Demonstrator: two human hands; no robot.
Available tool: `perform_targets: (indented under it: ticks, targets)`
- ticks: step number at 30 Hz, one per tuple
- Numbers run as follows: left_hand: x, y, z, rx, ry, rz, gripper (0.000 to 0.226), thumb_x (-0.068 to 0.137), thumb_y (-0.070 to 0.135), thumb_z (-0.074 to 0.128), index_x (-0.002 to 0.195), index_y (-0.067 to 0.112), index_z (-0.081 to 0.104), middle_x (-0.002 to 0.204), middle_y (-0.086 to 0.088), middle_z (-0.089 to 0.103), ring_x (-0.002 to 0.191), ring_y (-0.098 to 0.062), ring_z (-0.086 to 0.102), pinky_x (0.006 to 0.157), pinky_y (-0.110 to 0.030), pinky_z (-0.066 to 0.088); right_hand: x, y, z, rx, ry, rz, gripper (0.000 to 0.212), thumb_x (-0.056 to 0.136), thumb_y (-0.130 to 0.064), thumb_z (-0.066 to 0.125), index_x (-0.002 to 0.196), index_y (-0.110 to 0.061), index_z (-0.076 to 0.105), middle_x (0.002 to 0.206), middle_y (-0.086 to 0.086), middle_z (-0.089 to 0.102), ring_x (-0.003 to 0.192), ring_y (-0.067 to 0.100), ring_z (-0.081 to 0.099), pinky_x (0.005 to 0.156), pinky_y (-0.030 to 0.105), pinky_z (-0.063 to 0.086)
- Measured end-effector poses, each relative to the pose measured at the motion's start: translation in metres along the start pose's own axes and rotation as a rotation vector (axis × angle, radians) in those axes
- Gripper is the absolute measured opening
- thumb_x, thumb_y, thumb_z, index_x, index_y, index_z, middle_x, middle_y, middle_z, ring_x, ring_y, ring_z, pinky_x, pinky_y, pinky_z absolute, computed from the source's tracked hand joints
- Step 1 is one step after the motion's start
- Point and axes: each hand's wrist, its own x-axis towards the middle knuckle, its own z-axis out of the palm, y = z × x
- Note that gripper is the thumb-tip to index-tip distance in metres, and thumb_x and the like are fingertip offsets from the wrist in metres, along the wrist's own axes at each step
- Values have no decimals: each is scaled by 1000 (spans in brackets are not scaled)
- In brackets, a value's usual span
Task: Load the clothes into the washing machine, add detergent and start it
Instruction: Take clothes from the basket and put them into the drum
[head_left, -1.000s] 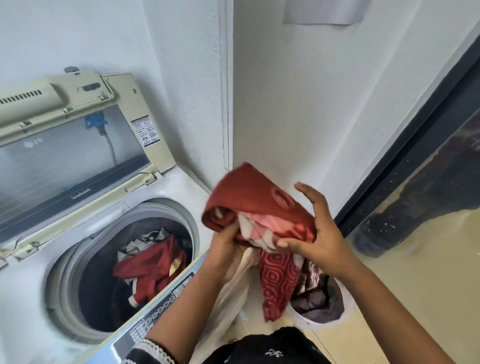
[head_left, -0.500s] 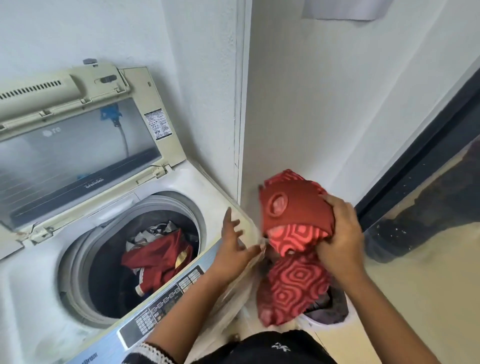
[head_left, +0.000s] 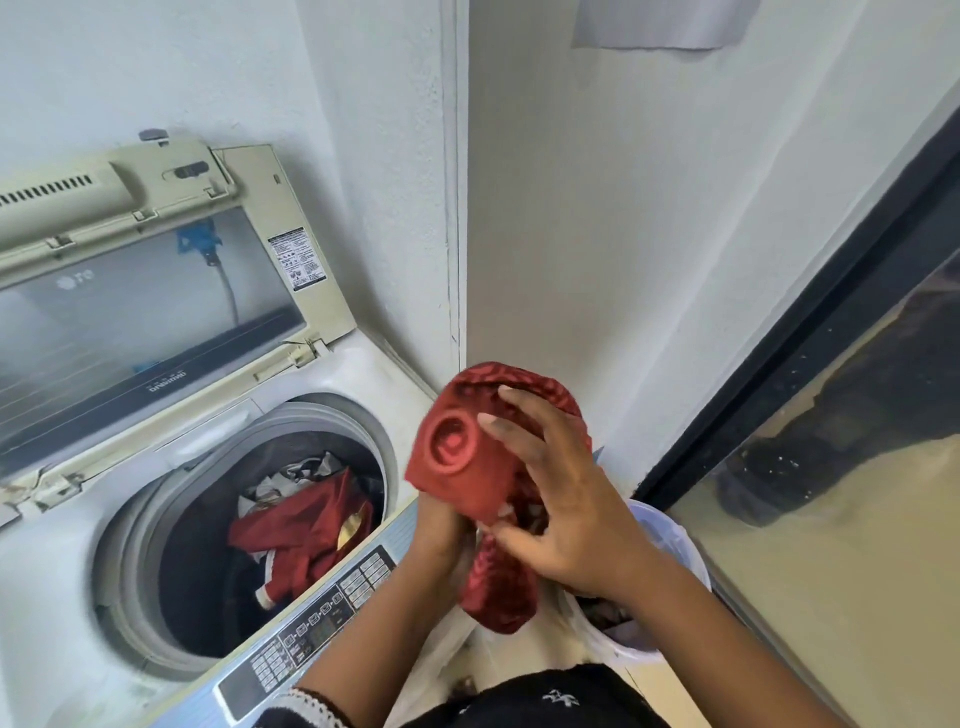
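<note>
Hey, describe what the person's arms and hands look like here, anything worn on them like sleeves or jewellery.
Both forearms are bare. The left hand and right hand show no gloves, and I see no rings or watch. At the left arm's lower end sits a dark sleeve cuff edged with a pale, lacy patterned trim. The right arm shows no sleeve before it leaves the picture.

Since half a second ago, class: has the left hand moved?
Yes. The left hand has left the washer's control panel edge and gone right, under the red cloth, toward the right hand.
</note>
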Motion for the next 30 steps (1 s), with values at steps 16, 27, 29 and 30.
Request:
perform_targets:
  ticks: [16, 27, 29, 30]
  targets:
    - [2, 29, -16, 271, -275, -319, 52, 85, 25, 71, 131, 14, 49, 123, -17, 66, 104, -25, 67, 92, -42, 56, -27, 65, -20, 258, 310, 490, 63, 67, -49, 74, 126, -40, 51, 111, -10, 65, 96, 12, 67, 79, 31, 55]
    - [13, 24, 16, 583, -352, 331, 92, 63, 27, 87, 141, 22, 38, 134, 5, 55, 125, -3, 53, 106, -34, 46, 30, 2, -32, -157, 99, 128, 69, 68, -13, 66, 134, -27, 52, 127, -3, 61, 114, 13, 55, 92, 33, 50]
    - [20, 26, 11, 489, -187, 348, 70, 66, 38, 79, 130, 26, 55, 125, 5, 64, 118, -7, 60, 103, -36, 49, 34, -4, -25, 37, 122, 119, 76, 69, -5, 71, 136, -30, 46, 138, -6, 50, 124, 8, 52, 94, 24, 51]
    - [23, 24, 3, 387, -149, 324, 63, 66, 39, 77, 126, 27, 60, 123, 4, 67, 116, -11, 62, 101, -36, 50, 33, -3, -24, 170, 120, 130, 79, 72, -7, 78, 139, -30, 43, 143, -6, 43, 129, 5, 47, 97, 21, 49]
